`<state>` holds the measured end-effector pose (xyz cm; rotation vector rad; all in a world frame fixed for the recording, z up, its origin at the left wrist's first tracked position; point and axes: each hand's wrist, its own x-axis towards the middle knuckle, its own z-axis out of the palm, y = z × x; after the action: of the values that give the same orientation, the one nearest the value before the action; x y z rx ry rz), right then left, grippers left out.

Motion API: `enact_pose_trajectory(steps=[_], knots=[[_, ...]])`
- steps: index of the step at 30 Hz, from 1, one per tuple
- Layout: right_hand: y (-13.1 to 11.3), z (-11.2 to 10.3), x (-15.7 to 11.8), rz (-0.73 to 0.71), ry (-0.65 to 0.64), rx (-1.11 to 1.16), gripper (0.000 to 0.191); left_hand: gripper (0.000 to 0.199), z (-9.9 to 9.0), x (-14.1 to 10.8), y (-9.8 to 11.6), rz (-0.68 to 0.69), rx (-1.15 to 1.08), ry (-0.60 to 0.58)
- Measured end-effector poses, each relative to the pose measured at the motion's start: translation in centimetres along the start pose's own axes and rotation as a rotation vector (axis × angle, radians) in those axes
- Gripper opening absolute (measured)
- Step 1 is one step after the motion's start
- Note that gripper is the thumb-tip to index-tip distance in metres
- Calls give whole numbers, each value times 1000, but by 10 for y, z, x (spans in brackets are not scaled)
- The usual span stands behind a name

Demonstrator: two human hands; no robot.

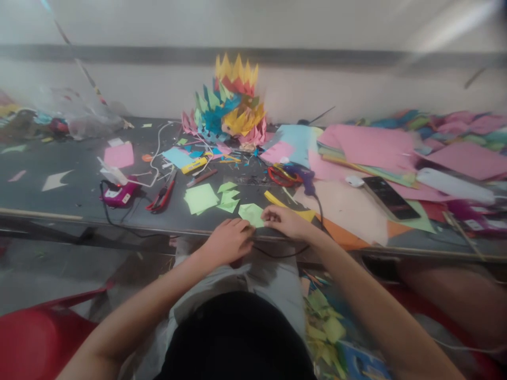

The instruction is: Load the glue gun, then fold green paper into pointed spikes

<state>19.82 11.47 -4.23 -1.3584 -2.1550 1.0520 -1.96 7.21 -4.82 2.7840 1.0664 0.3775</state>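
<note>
A light green paper piece [250, 213] lies at the table's front edge between my two hands. My right hand [283, 221] has its fingers bent and pinched at the right edge of this paper. My left hand [230, 240] rests at the table edge, fingers curled together, their tips by the paper's lower edge; whatever they may hold is hidden. Just to the left are folded green paper pieces [228, 198] and a stack of green paper squares [200, 199].
A layered paper model [233, 113] stands at the back. Red-handled pliers [162, 192], a magenta glue gun [121, 191], a yellow cutter [194, 165], red scissors [283, 176] and a purple glue gun [304, 177] lie around. Coloured sheets [368, 150] and a phone [390, 198] are at right.
</note>
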Motion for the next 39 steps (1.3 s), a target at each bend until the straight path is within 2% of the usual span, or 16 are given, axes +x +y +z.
enact_pose_trajectory(steps=[5, 7, 9, 13, 14, 16, 18, 21, 25, 29, 31, 34, 39], knots=[[3, -3, 0, -57, -1, -22, 10, 26, -7, 17, -19, -62, -147, 52], [2, -4, 0, -90, 6, -50, 9, 28, -9, 23, -24, -92, -162, 28], [0, -2, -2, -119, 73, -95, 8, 27, -11, 28, -26, -126, -186, -16], [-14, 18, -9, -155, 306, -180, 10, 21, -13, 35, -18, -325, -325, 3], [-18, 25, -12, -167, 329, -172, 9, 22, -13, 36, -15, -387, -385, 31], [-26, 38, -14, -166, 349, -114, 24, 26, -13, 37, -8, -474, -527, 91], [-30, 48, -14, -152, 376, -20, 34, 30, -13, 38, -3, -501, -645, 132], [-28, 51, -10, -137, 393, 147, 30, 31, -14, 35, 0, -484, -709, 155], [-19, 44, -5, -93, 356, 311, 19, 26, -21, 29, -4, -478, -694, 138], [-14, 37, -3, -11, 338, 305, 13, 16, -21, 28, -15, -434, -592, 287], [-14, 34, -3, 2, 331, 287, 13, 12, -17, 28, -22, -370, -516, 315], [-15, 30, -2, 6, 325, 193, 15, 11, -6, 29, -33, -261, -467, 212], [-16, 21, 4, 10, 265, -52, 18, 15, 2, 29, -43, -195, -404, 92]])
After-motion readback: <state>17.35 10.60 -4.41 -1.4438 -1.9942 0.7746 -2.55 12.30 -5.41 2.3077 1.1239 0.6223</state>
